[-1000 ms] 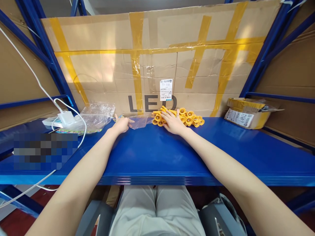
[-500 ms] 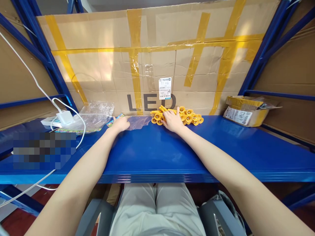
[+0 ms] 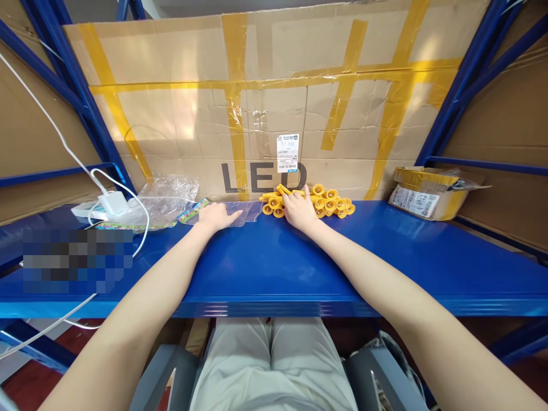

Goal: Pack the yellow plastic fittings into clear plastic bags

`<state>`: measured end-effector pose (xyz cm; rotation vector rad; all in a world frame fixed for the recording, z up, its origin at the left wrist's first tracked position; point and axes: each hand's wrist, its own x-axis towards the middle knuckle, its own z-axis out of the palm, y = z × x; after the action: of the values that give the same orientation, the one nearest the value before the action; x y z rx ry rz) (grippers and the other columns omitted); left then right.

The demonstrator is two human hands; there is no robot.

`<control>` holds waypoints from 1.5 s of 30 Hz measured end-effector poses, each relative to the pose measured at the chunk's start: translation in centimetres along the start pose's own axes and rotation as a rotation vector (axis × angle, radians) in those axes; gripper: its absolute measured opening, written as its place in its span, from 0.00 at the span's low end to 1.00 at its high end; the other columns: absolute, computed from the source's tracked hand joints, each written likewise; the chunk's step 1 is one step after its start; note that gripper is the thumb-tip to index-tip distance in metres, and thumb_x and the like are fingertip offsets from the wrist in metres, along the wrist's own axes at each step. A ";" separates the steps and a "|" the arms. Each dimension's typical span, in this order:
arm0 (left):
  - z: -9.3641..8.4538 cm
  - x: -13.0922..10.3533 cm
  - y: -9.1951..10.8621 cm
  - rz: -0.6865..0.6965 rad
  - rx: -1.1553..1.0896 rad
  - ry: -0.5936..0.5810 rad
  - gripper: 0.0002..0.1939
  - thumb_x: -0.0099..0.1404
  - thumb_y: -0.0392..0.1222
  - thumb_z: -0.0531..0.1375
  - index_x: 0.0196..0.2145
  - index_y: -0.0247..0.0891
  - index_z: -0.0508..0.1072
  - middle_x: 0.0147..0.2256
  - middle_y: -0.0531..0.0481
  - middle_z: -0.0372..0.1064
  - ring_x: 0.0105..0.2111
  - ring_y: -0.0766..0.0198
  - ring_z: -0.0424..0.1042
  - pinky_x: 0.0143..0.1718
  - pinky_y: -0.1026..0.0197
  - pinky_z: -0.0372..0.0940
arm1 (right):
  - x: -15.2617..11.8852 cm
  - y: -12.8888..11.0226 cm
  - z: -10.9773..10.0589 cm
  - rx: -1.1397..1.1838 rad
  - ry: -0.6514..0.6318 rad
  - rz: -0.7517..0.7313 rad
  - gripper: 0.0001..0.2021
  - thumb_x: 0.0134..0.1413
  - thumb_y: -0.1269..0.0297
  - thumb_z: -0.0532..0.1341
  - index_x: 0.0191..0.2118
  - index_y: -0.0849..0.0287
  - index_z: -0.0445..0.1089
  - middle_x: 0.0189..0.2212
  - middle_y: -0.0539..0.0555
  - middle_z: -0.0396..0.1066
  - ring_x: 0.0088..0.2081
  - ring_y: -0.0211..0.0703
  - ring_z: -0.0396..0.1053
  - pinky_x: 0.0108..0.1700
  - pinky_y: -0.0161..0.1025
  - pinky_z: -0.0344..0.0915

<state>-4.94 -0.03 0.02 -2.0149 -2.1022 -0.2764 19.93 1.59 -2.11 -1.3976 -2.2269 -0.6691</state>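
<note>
Cardboard box (image 3: 439, 200) stood open at right, contents indistinct. Clear plastic bag (image 3: 250, 212) lay under left hand (image 3: 214, 216), thumb spread wide. Right hand (image 3: 301, 211) rested on yellow pieces (image 3: 330, 204) heaped on blue shelf (image 3: 274, 257), grip unclear.

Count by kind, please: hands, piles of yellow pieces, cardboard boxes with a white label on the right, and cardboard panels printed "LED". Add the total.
Hands: 2 (left hand, right hand)
Pile of yellow cup-ended pieces: 1
Labelled cardboard box: 1
LED-printed cardboard panel: 1
Total: 5
</note>
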 end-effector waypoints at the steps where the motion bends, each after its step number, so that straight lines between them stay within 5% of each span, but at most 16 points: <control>1: 0.1 0.0 0.2 0.015 -0.019 0.006 0.38 0.59 0.71 0.45 0.37 0.34 0.77 0.40 0.35 0.76 0.45 0.43 0.73 0.44 0.52 0.66 | 0.0 0.0 0.0 -0.009 0.000 -0.007 0.22 0.56 0.75 0.46 0.55 0.66 0.64 0.44 0.67 0.72 0.50 0.59 0.64 0.63 0.66 0.33; 6: 0.6 -0.2 1.4 0.067 -0.170 -0.010 0.33 0.60 0.69 0.46 0.38 0.37 0.73 0.39 0.40 0.76 0.40 0.49 0.75 0.38 0.56 0.66 | 0.2 0.1 0.1 -0.126 -0.010 -0.020 0.18 0.57 0.76 0.47 0.50 0.69 0.66 0.43 0.66 0.72 0.49 0.56 0.64 0.63 0.60 0.41; 12: 0.8 -0.3 2.1 0.101 -0.100 -0.024 0.26 0.55 0.62 0.56 0.40 0.37 0.71 0.44 0.40 0.74 0.45 0.46 0.72 0.39 0.56 0.66 | 0.2 0.5 -1.1 -0.105 0.021 0.040 0.15 0.59 0.77 0.48 0.48 0.68 0.65 0.41 0.65 0.71 0.44 0.52 0.66 0.58 0.51 0.52; 19: 1.2 0.1 1.8 0.256 -0.130 -0.045 0.06 0.55 0.42 0.56 0.26 0.40 0.70 0.33 0.45 0.75 0.37 0.53 0.74 0.33 0.59 0.63 | -0.4 0.7 -2.6 0.244 0.143 0.028 0.16 0.61 0.66 0.52 0.53 0.63 0.63 0.49 0.63 0.67 0.47 0.53 0.67 0.41 0.42 0.64; 28: 1.6 0.3 1.4 0.185 -0.168 0.063 0.06 0.59 0.39 0.53 0.30 0.38 0.69 0.33 0.43 0.74 0.34 0.54 0.73 0.32 0.59 0.62 | -0.1 0.5 -1.3 0.644 0.053 -0.298 0.13 0.53 0.69 0.59 0.45 0.60 0.68 0.44 0.59 0.71 0.45 0.47 0.69 0.47 0.45 0.65; 34: 1.5 0.1 1.5 0.256 -0.166 0.073 0.05 0.60 0.41 0.54 0.28 0.39 0.67 0.30 0.45 0.72 0.32 0.54 0.72 0.30 0.60 0.59 | -0.5 -0.7 -0.2 0.672 -0.135 -0.208 0.17 0.50 0.69 0.62 0.48 0.64 0.70 0.43 0.61 0.73 0.41 0.48 0.71 0.45 0.46 0.67; 45: 1.9 0.4 1.5 0.522 -0.407 0.170 0.08 0.57 0.40 0.54 0.22 0.40 0.61 0.26 0.51 0.68 0.28 0.61 0.68 0.33 0.60 0.60 | -0.3 -0.8 0.1 0.648 0.001 -0.114 0.17 0.50 0.71 0.62 0.47 0.63 0.73 0.44 0.60 0.74 0.45 0.49 0.72 0.48 0.46 0.66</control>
<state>-3.46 0.96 -1.68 -2.5664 -1.4327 -0.7942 19.35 1.14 -2.51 -0.9423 -2.2394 0.0381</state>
